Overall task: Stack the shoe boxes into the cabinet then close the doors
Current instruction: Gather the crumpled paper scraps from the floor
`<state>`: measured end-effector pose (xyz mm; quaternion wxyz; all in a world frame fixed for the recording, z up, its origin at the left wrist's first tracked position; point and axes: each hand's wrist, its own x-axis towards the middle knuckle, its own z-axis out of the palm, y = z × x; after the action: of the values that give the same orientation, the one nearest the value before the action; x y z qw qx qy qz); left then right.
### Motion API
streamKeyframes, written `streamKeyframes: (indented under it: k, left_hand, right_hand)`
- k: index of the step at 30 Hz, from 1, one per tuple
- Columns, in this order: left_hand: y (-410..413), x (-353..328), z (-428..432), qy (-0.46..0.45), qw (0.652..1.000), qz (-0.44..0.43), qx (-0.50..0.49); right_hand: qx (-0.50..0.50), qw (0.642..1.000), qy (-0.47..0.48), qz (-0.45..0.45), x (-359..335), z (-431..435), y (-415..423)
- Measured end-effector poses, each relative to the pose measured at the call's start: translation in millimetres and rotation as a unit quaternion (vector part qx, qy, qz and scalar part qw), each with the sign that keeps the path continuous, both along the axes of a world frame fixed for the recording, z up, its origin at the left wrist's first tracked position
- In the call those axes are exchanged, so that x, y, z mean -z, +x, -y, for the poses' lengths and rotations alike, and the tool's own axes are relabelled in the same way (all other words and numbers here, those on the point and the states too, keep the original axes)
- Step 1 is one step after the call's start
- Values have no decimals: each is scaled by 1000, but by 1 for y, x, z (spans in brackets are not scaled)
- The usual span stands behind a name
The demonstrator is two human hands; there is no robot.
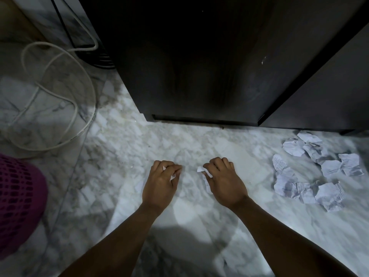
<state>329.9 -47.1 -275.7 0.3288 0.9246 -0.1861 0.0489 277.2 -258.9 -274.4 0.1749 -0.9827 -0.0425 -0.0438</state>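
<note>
Marble floor (199, 140); dark, possibly wooden cabinet (189, 66)

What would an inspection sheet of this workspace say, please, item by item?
Surface: marble floor, with a brighter patch near the hands.
Job's things: dark cabinet at the far side; shoe boxes: nothing seen.
Clutter: crumpled papers on the floor, right of the hands.
Hands: left hand grips a scrap of paper; right hand pinches a second scrap.
Cables: white cable looped on the floor at left; black cable beyond it.
Surroundings: purple basket at the left edge.
</note>
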Motion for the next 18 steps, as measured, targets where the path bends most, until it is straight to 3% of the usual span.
streamKeyframes:
  k: [4, 7, 10, 18]
  left_hand:
    - [-1, 1, 2, -59, 996, -29, -56]
    - [6, -1, 5, -138, 983, -85, -86]
    - [7, -12, 9, -197, 968, -110, -106]
    - [4, -61, 27, -275, 941, -119, -154]
  right_hand:
    - [0, 999, 24, 38, -3, 2, -2]
    - [39, 996, 85, 11, 4, 3, -2]
    - [133, 970, 202, -26, 2, 0, 1]
    - [221, 932, 288, 17, -44, -13, -6]
